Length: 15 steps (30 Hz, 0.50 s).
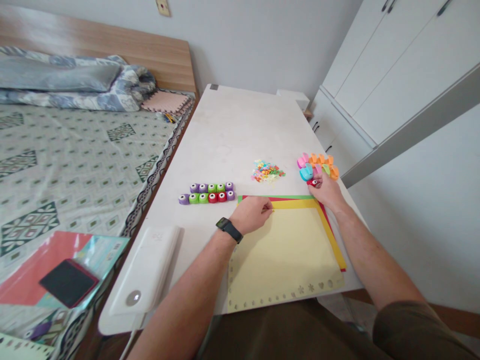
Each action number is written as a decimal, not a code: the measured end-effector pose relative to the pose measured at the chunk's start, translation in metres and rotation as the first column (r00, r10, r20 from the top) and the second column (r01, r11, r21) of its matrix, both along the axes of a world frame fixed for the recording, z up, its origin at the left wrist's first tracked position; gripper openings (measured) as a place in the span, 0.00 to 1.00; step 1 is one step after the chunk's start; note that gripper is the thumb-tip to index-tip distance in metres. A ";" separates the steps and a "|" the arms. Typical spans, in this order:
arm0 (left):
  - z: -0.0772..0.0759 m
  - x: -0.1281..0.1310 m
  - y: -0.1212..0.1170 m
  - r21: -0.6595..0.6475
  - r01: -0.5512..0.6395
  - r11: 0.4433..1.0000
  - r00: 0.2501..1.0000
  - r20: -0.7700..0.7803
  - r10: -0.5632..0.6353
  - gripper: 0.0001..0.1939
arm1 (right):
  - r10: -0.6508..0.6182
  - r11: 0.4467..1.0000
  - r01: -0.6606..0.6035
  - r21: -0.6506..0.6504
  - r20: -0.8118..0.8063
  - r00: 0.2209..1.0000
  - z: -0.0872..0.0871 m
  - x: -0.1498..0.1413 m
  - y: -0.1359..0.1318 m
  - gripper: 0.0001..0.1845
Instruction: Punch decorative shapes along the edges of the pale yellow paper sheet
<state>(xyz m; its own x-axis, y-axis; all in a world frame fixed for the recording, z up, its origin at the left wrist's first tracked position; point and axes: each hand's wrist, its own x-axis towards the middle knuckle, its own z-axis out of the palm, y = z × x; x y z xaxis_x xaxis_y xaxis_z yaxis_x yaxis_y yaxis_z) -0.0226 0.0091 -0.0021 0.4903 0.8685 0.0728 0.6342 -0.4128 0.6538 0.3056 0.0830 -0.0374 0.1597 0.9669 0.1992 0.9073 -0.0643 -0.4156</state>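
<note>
My left hand [252,215], with a dark watch [229,230] on its wrist, rests at the top edge of a pale yellow sheet [285,255]. Its fingers are closed, and a tiny yellow bit shows at the tips; whether they pinch it or the sheet I cannot tell. Punched holes run along the sheet's left and near edges. Yellow, red and green sheets lie beneath it. My right hand [327,191] is closed on a small red craft punch [313,183], beside larger punches in blue [306,172], pink and orange [320,159].
Two rows of small purple, green and red punches [208,193] stand left of the sheets. Colourful paper cutouts [267,171] lie piled beyond them. A white device [152,267] with a cord sits at the table's left edge. The bed [90,150] holds a dark tablet-like object [68,282].
</note>
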 end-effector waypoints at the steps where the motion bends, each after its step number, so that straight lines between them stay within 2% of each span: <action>1: 0.000 0.000 0.000 -0.001 0.000 1.000 1.000 0.002 0.000 0.08 | -0.003 1.000 0.003 0.019 -0.002 1.000 0.002 -0.001 -0.001 0.23; 5: -0.001 0.000 0.000 -0.008 0.001 1.000 1.000 0.007 -0.001 0.08 | -0.039 0.989 0.037 0.144 0.010 0.999 0.012 -0.006 -0.001 0.31; 9: 0.000 0.000 0.000 -0.010 0.004 1.000 1.000 0.003 -0.003 0.08 | -0.200 0.961 0.178 0.213 0.089 0.976 0.022 -0.001 0.007 0.42; 12: 0.002 0.001 0.000 -0.006 0.000 1.000 1.000 -0.006 0.000 0.08 | -0.306 0.941 0.290 0.175 0.074 0.949 0.026 0.007 0.018 0.52; 15: 0.003 0.001 -0.001 -0.009 -0.005 1.000 1.000 -0.016 0.005 0.08 | -0.331 0.942 0.328 0.068 0.038 0.943 0.026 0.014 0.027 0.61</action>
<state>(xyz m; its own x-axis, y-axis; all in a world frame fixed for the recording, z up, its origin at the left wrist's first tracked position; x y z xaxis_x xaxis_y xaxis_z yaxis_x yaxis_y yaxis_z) -0.0214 0.0084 0.0008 0.4873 0.8713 0.0575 0.6462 -0.4041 0.6474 0.3192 0.1101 -0.0109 0.4564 0.8479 0.2699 0.8584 -0.3396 -0.3845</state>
